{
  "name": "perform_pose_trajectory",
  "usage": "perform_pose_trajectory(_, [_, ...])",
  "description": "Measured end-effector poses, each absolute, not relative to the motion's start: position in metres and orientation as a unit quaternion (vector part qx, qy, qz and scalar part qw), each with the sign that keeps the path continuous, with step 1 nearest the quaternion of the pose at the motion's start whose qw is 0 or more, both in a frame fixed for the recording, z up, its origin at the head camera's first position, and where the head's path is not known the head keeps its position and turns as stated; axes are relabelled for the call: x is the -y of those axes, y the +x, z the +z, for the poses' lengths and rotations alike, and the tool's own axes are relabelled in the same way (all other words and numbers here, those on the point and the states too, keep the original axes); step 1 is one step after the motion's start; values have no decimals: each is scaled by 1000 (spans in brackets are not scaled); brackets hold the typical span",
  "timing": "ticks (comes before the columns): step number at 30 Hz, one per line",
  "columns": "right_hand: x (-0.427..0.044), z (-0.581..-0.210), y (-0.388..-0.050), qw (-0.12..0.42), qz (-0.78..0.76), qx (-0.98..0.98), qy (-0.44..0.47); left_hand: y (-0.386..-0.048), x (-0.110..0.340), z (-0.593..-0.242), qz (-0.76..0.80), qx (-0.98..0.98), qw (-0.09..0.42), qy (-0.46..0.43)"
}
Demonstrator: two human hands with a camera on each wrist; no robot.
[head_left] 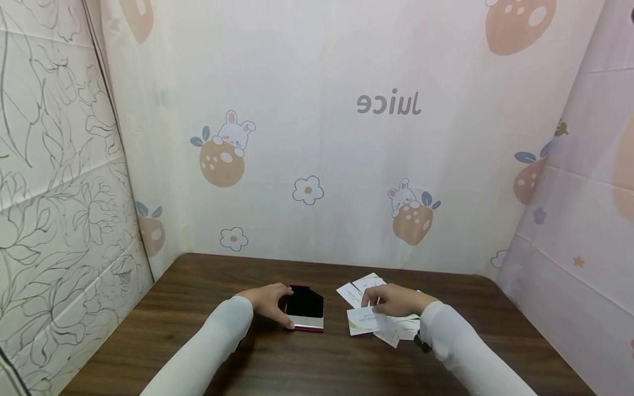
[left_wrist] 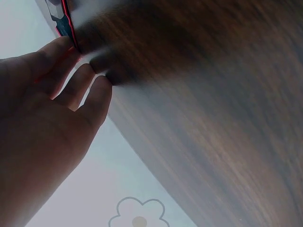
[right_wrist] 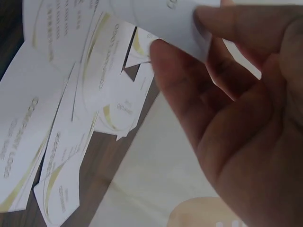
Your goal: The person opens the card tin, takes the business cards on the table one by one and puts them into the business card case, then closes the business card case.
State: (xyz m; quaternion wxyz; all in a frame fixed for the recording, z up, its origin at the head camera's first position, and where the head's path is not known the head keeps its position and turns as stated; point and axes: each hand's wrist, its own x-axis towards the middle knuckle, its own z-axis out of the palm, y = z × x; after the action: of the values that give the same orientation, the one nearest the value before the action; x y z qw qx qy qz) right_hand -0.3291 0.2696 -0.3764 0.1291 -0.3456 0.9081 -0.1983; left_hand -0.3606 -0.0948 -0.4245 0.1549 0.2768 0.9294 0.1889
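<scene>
My left hand [head_left: 269, 302] holds a flat card case [head_left: 305, 305] by its left side, thumb at the near edge and fingers at the far edge. The case has a black inside, a silver front band and red edges; only its red edge and a dark part [left_wrist: 66, 26] show in the left wrist view. Between thumb and fingers, my right hand [head_left: 400, 300] pinches a white business card [right_wrist: 161, 21], raised over other cards. Those loose business cards [right_wrist: 21, 123] lie spread and overlapping on the table, printed with a company logo and gold curves.
The dark wood table [head_left: 218, 275] ends at a patterned cloth wall [head_left: 307, 137] behind it. A second cloth with line-drawn flowers [head_left: 59, 192] hangs on the left. Near the right sleeve lies a small black thing [head_left: 421, 343], its kind unclear.
</scene>
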Motion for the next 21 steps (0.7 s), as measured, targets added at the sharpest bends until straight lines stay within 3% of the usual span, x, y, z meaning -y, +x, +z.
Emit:
perform_pose_trajectory(9, [-258,-377,-338,79,-211,-912,-342,-359,95,-424,181,-931,151,279])
perform_pose_trajectory(17, [-229,-386,-350,-28,-248,-905,-343,-358,95,-421,185,-929,147,284])
perform_pose_trajectory(21, [-215,-392,-355,-41,-252,-912,-321,-358,94,-423,186,-929,143,286])
